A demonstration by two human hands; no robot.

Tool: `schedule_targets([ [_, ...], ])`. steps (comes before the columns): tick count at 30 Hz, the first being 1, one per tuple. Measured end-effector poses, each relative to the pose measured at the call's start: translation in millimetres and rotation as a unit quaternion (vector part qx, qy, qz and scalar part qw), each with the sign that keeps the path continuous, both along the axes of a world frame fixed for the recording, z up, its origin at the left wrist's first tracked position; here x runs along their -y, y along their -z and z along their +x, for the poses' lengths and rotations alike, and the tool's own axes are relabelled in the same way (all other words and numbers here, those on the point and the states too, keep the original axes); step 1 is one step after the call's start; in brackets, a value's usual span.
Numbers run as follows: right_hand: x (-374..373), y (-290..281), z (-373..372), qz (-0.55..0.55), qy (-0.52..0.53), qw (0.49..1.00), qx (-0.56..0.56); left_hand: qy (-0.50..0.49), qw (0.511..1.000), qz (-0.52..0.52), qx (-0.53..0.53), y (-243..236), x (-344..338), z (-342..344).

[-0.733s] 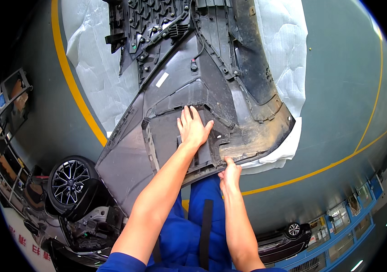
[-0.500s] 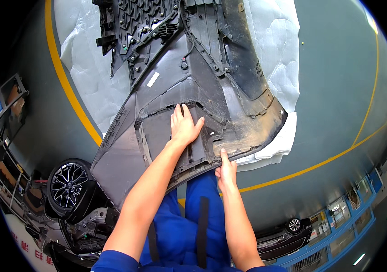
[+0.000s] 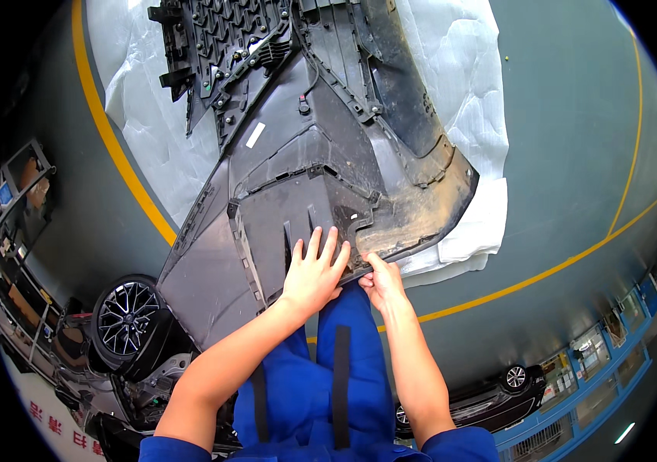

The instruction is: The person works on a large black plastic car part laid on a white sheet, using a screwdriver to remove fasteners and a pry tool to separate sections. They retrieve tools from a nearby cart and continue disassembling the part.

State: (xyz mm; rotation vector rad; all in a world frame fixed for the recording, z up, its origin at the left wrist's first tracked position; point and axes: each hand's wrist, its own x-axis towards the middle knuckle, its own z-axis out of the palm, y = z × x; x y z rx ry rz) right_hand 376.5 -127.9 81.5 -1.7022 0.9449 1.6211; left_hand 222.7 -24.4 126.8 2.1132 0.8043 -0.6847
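Observation:
A large black car bumper [image 3: 267, 196] lies with its ribbed inner side up, stretching from the top of the view to my legs. My left hand [image 3: 315, 273] rests on its near part, fingers spread out and pointing away from me, thumb by the near edge. Just to the right, my right hand [image 3: 380, 279] pinches the bumper's near rim, thumb on top and fingers curled below. A dusty brown patch covers the corner beyond that hand. Farther up sit a black mesh grille [image 3: 228, 46] and a small round sensor with a cable [image 3: 305, 105].
White padded sheeting [image 3: 467, 100] lies beneath the bumper on the green floor [image 3: 559, 154], which carries yellow lines [image 3: 113, 150]. A partly dismantled car with a black wheel [image 3: 126, 317] stands at the lower left. A dark car [image 3: 475, 400] is at the lower right, a metal rack [image 3: 24, 181] far left.
My left hand has slid back toward me from the middle of the bumper's near part to its near edge, fingers spreading. The right hand still grips the rim; its fingers have shifted slightly.

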Motion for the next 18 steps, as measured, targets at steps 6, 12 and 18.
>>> schedule_targets([
  [6, 6, 0, 1, 0.062, 0.021, 0.998, -0.006, 0.017, 1.0, -0.008, -0.009, 4, 4, 0],
  [12, 13, 3, 2, 0.094, 0.026, 0.995, -0.007, 0.034, 0.999, -0.007, -0.016, 7, 12, 4],
  [18, 7, -1, 1, 0.085, -0.012, 0.996, 0.007, 0.032, 0.999, -0.017, -0.001, 8, 14, 2],
])
